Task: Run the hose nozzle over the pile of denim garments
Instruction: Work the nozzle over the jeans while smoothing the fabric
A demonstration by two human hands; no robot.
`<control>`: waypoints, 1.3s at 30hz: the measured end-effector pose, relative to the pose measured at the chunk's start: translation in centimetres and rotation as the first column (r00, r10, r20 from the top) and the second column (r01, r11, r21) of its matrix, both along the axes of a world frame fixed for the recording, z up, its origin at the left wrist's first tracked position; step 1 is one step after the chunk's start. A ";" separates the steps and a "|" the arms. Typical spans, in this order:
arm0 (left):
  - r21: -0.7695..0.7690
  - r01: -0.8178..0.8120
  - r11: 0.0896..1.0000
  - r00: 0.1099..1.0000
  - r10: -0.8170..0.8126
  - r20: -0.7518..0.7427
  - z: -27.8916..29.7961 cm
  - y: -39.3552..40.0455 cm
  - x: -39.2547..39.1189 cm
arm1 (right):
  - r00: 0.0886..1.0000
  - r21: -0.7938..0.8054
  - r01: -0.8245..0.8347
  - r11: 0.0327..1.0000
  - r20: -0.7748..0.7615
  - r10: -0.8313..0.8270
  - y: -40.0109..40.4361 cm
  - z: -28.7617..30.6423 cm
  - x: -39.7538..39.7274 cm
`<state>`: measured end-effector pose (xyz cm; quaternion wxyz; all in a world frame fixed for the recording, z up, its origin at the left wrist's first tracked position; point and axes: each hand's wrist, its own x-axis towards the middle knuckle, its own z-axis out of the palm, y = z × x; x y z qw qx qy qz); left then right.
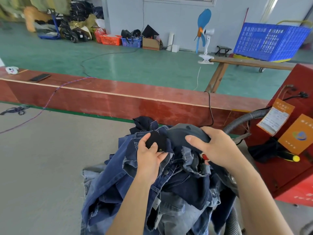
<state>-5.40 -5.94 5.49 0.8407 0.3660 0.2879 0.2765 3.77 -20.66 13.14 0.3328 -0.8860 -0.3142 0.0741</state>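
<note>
Presently, step: nozzle pass over the denim, likely just begun.
Pile of denim garments (169,184): heaped on the grey table (42,167).
Left hand (149,156): pinched a dark fold.
Right hand (213,148): curled over the grey nozzle (188,133), hose (243,118) trailing to the red machine (288,167).
Next: probably sweeping onto untouched denim.

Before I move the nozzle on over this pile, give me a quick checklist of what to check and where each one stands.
1. Right hand grips the cloth-covered nozzle: ok.
2. Left hand holds dark denim at the top of the pile: ok.
3. Grey hose runs unkinked to the red machine: ok where visible.
4. Nozzle mouth free of cloth: not ok, fabric wraps it.
5. Machine running: cannot tell.
</note>
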 end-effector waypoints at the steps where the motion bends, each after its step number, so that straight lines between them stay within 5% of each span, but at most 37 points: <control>1: -0.016 0.006 1.000 1.000 -0.006 0.012 -0.1 0.0 0.0 | 0.998 -0.015 -0.046 0.999 -0.036 0.046 0.0 0.1 -0.1; 4: -0.012 0.056 0.998 0.998 -0.056 -0.001 -0.3 0.0 -0.1 | 0.995 -0.140 -0.098 0.985 -0.020 0.097 0.6 -0.6 -0.6; 6: 0.017 0.056 0.998 0.998 -0.056 -0.028 -0.3 0.1 -0.2 | 0.996 -0.192 0.010 0.981 0.089 0.008 0.9 -0.6 -0.4; 10: 0.027 -0.007 1.000 1.000 0.006 0.015 -0.1 0.6 -0.4 | 0.976 -0.036 0.184 0.982 0.128 -0.179 -0.6 -0.1 1.0; 12: 0.048 -0.002 0.999 1.000 0.003 -0.008 -0.1 0.6 -0.4 | 0.992 0.034 0.119 0.992 0.043 -0.120 -0.9 0.1 1.0; 16: 0.115 -0.020 0.993 0.996 0.029 -0.079 -0.2 0.5 -0.2 | 0.997 -0.098 -0.074 0.992 -0.017 0.072 0.7 -0.8 -0.1; 19: 0.146 -0.258 0.955 0.958 0.273 -0.092 -0.2 1.7 -0.4 | 0.998 -0.108 0.024 0.994 0.053 -0.019 1.0 -0.8 0.1; 23: -0.069 -0.632 0.772 0.771 0.617 -0.159 -0.7 3.7 -1.6 | 0.979 0.013 0.201 0.979 0.041 -0.201 -0.7 -0.3 1.4; 25: -0.180 -0.679 0.712 0.733 0.640 -0.231 -1.1 4.1 -1.9 | 0.976 0.036 0.216 0.976 0.019 -0.217 -1.0 -0.3 1.5; 30: -0.125 -0.721 0.682 0.676 0.652 -0.343 -1.2 2.3 -1.5 | 0.980 -0.054 0.187 0.981 0.080 -0.183 -0.1 -0.7 1.0; 32: -0.202 -0.641 0.741 0.742 0.530 -0.410 -2.1 2.2 -1.3 | 0.979 -0.079 0.189 0.979 0.089 -0.182 0.1 -0.7 1.0; 35: -0.388 -0.176 0.905 0.962 0.074 -0.263 -2.5 1.5 -1.1 | 0.979 -0.049 0.193 0.980 0.074 -0.190 -0.1 -0.7 0.9; 37: -0.259 0.049 0.965 0.952 -0.124 -0.282 -2.3 1.1 -1.0 | 0.978 -0.018 0.201 0.980 0.060 -0.199 -0.2 -0.5 0.9; 39: -0.063 0.133 0.989 0.890 -0.147 -0.431 -1.4 0.9 -0.9 | 0.976 0.012 0.213 0.977 0.051 -0.213 -0.4 -0.2 0.9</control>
